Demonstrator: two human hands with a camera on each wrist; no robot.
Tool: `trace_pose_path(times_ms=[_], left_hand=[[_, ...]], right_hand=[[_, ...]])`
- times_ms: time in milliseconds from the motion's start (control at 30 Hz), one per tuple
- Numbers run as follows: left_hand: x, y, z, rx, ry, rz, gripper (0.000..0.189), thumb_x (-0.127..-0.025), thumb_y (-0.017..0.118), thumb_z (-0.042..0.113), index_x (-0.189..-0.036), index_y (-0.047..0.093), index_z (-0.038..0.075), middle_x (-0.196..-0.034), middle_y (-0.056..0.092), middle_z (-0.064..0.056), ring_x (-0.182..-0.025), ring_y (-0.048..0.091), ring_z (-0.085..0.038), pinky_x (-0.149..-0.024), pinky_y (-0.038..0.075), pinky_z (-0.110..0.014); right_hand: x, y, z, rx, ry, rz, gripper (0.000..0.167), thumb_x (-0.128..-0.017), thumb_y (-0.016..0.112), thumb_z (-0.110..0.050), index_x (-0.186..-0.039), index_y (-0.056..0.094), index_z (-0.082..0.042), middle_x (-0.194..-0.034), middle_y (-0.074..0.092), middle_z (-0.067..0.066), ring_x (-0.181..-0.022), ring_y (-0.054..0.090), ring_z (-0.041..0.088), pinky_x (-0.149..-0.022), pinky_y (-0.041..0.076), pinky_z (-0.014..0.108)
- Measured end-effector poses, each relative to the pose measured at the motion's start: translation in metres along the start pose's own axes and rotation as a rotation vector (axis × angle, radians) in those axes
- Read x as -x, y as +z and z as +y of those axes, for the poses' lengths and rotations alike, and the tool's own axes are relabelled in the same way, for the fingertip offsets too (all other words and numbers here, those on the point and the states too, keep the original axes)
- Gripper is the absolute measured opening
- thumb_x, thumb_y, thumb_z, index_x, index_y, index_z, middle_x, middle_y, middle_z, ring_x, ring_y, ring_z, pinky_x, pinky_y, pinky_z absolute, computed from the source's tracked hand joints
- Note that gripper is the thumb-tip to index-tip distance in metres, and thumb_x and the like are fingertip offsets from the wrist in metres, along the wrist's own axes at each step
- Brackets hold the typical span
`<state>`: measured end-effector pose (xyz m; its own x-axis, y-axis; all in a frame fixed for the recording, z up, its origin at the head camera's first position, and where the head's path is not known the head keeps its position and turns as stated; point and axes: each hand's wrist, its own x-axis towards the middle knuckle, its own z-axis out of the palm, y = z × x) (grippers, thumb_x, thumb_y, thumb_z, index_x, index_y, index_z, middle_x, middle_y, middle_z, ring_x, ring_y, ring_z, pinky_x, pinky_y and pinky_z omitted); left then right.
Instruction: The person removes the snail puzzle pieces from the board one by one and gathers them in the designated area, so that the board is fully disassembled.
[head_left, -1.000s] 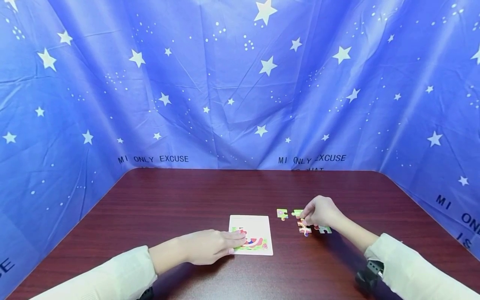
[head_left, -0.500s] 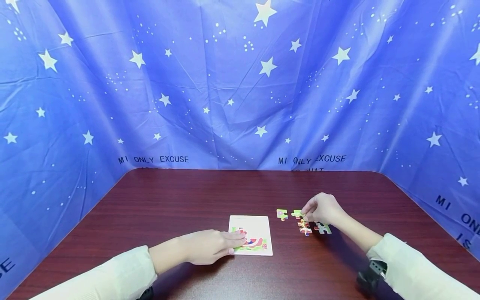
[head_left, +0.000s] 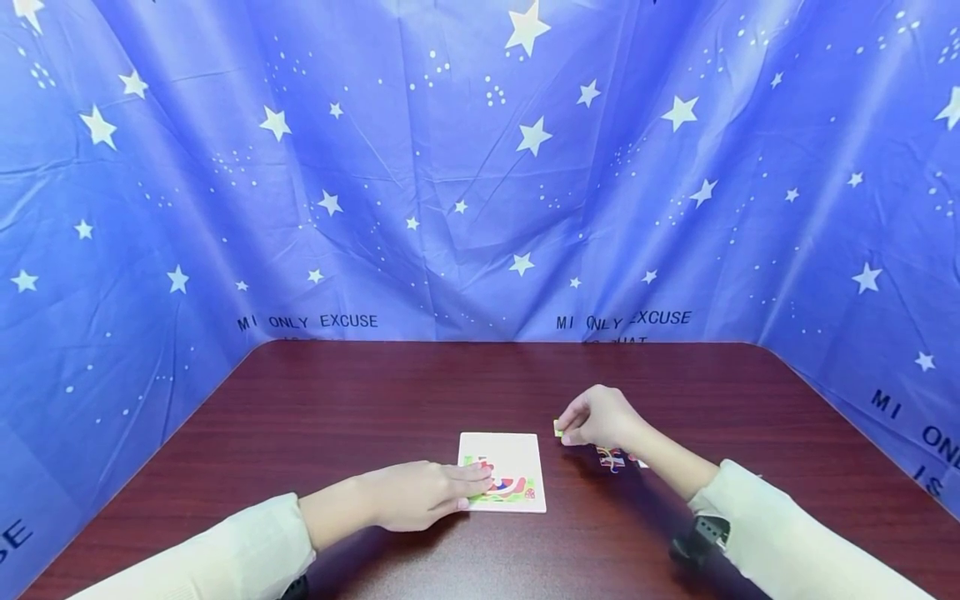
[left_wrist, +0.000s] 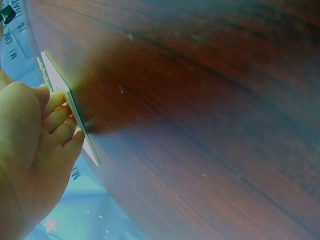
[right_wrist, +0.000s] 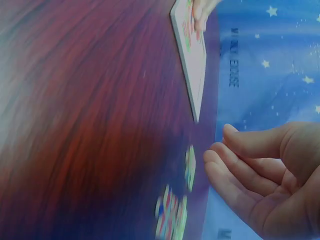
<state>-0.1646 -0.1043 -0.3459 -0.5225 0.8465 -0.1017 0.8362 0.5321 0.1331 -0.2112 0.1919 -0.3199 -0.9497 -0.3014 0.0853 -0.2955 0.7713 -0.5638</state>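
A white puzzle board [head_left: 501,450] with a coloured picture along its near part lies on the table. My left hand [head_left: 420,496] rests on its left side, fingers stretched over the picture; the left wrist view shows the fingertips at the board's edge. To the right of the board, my right hand [head_left: 600,417] hovers over a green puzzle piece [head_left: 558,428], mostly hidden behind the fingertips. In the right wrist view, that piece [right_wrist: 190,167] lies below the fingers, and a gap shows between thumb and fingers with nothing in it.
More puzzle pieces [head_left: 611,460] lie close beneath the right wrist, partly covered by it. The dark red wooden table [head_left: 375,383] is bounded by a blue star-patterned curtain [head_left: 420,167] at the back and sides.
My right hand has moved left from above the right-hand pieces to the leftmost green puzzle piece. My left hand stays on the puzzle board.
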Motion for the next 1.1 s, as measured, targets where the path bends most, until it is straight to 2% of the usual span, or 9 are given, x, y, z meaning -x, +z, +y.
trace_pose_path(times_ms=[133, 333, 433, 667, 833, 1100], left_hand=[[-0.001, 0.002, -0.001, 0.000, 0.001, 0.004, 0.043, -0.104, 0.039, 0.024, -0.146, 0.042, 0.016, -0.152, 0.042, 0.001, -0.141, 0.041, -0.013, -0.114, 0.039, -0.032], [-0.002, 0.002, 0.000, -0.004, 0.023, 0.015, 0.042, -0.104, 0.038, 0.023, -0.145, 0.043, 0.015, -0.152, 0.043, -0.001, -0.140, 0.042, -0.014, -0.113, 0.040, -0.032], [-0.003, 0.002, 0.000, -0.015, 0.037, 0.021, 0.042, -0.104, 0.039, 0.022, -0.145, 0.044, 0.014, -0.151, 0.044, -0.002, -0.139, 0.043, -0.014, -0.112, 0.041, -0.032], [-0.002, 0.002, -0.001, -0.009, 0.024, 0.010, 0.043, -0.104, 0.039, 0.022, -0.147, 0.042, 0.016, -0.153, 0.041, 0.000, -0.140, 0.041, -0.014, -0.113, 0.040, -0.031], [-0.002, 0.002, -0.002, -0.005, 0.024, 0.018, 0.043, -0.104, 0.039, 0.023, -0.147, 0.041, 0.017, -0.153, 0.041, 0.000, -0.140, 0.041, -0.014, -0.112, 0.040, -0.032], [0.000, 0.003, -0.004, -0.025, 0.037, 0.026, 0.043, -0.105, 0.037, 0.023, -0.147, 0.041, 0.017, -0.153, 0.040, 0.000, -0.140, 0.041, -0.014, -0.112, 0.041, -0.032]], right_hand=[[-0.005, 0.013, -0.012, -0.020, -0.043, -0.030, 0.010, -0.070, 0.082, -0.006, -0.080, 0.078, -0.007, -0.071, 0.075, 0.004, -0.063, 0.064, 0.001, -0.061, 0.050, 0.020], [-0.011, 0.031, -0.030, -0.068, -0.059, -0.071, 0.012, -0.069, 0.081, -0.001, -0.079, 0.076, -0.005, -0.071, 0.074, 0.004, -0.062, 0.066, 0.004, -0.058, 0.052, 0.019], [-0.013, 0.040, -0.038, -0.092, -0.073, -0.102, 0.015, -0.067, 0.082, 0.000, -0.080, 0.076, -0.004, -0.071, 0.074, 0.005, -0.062, 0.066, 0.005, -0.058, 0.053, 0.018], [-0.014, 0.058, -0.047, -0.095, -0.155, -0.175, 0.026, -0.063, 0.085, 0.001, -0.086, 0.074, -0.003, -0.075, 0.073, 0.005, -0.065, 0.064, 0.005, -0.061, 0.053, 0.015], [-0.014, 0.064, -0.050, -0.102, -0.163, -0.180, 0.031, -0.058, 0.086, 0.005, -0.085, 0.073, -0.003, -0.072, 0.069, 0.004, -0.067, 0.059, 0.008, -0.061, 0.050, 0.014], [-0.014, 0.066, -0.056, -0.097, -0.155, -0.170, 0.032, -0.055, 0.087, 0.007, -0.082, 0.074, -0.002, -0.071, 0.067, 0.005, -0.068, 0.060, 0.013, -0.059, 0.049, 0.015]])
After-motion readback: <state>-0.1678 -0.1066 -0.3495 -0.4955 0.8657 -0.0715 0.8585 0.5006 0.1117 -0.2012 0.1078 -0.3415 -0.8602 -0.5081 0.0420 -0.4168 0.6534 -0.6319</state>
